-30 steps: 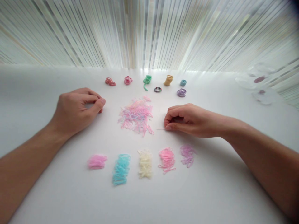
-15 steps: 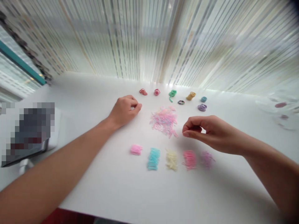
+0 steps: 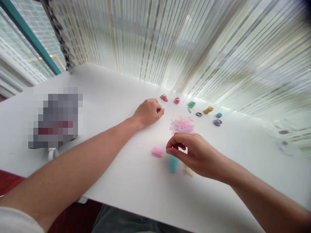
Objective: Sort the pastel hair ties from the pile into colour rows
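Note:
A loose pile of tiny pastel rubber bands (image 3: 182, 125) lies mid-table. My right hand (image 3: 191, 152) hovers in front of it, thumb and index fingertips close together, over a pink bundle of bands (image 3: 157, 151) and a blue bundle (image 3: 173, 164). Whether those fingertips hold a band, I cannot tell. It partly hides a cream bundle (image 3: 188, 171). My left hand (image 3: 148, 113) rests curled on the table, nearest a red band cluster (image 3: 164, 98). Other small sorted clusters, including a green one (image 3: 191, 105) and a purple one (image 3: 217, 122), form a row behind.
The white table (image 3: 109, 87) ends at a striped curtain (image 3: 157, 42) behind and a window (image 3: 29, 38) at the left. A pixelated object (image 3: 55, 121) stands at the left. Clear plastic pieces (image 3: 283, 137) lie at the far right.
The view has swung left, moving the table contents right and farther off. My right hand has moved from beside the pile toward the front bundles. My left hand stays near the back row.

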`<move>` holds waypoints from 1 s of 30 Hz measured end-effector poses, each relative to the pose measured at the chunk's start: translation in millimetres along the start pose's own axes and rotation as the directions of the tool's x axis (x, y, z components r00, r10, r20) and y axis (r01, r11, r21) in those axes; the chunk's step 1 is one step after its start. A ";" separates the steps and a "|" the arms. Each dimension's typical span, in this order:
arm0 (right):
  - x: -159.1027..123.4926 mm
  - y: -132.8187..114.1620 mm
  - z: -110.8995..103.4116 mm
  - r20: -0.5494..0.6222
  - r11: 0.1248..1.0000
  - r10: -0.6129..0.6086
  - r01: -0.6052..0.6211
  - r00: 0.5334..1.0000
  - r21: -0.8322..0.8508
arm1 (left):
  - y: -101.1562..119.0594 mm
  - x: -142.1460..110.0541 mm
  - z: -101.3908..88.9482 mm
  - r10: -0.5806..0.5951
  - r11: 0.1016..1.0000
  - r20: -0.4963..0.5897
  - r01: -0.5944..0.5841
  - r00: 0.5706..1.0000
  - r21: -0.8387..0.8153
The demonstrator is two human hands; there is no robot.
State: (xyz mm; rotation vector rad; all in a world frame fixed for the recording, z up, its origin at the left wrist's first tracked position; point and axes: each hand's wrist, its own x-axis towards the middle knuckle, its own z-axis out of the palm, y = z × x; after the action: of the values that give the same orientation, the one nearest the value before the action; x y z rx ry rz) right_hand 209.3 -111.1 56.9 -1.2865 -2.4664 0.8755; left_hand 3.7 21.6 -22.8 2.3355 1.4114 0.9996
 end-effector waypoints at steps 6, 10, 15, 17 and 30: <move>-2.4 -5.1 17.7 -0.009 0.996 0.042 -0.043 0.999 -0.076 | -0.3 0.6 2.8 0.008 1.000 -0.021 -0.008 1.000 0.001; -3.1 -5.3 25.9 -0.023 0.994 0.029 -0.031 0.999 -0.109 | 0.3 0.7 2.9 0.003 1.000 -0.016 -0.003 1.000 0.004; -2.2 -8.3 31.2 -0.020 0.985 0.045 -0.048 0.999 -0.163 | -0.3 0.5 3.2 0.009 1.000 -0.026 -0.009 1.000 0.001; -1.9 -10.5 32.3 -0.018 0.978 0.060 -0.062 0.998 -0.197 | -0.5 0.7 3.5 0.011 1.000 -0.029 -0.011 1.000 0.001; -26.0 -1.4 4.3 -0.105 0.975 -0.026 0.003 0.994 -0.220 | -1.5 1.3 1.9 0.014 1.000 -0.020 -0.014 1.000 0.010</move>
State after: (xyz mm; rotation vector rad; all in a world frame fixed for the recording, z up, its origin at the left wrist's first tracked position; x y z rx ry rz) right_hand 221.8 -134.4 56.2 -1.3439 -2.5387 0.5249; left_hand 4.3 23.7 -24.5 2.3519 1.4121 1.0244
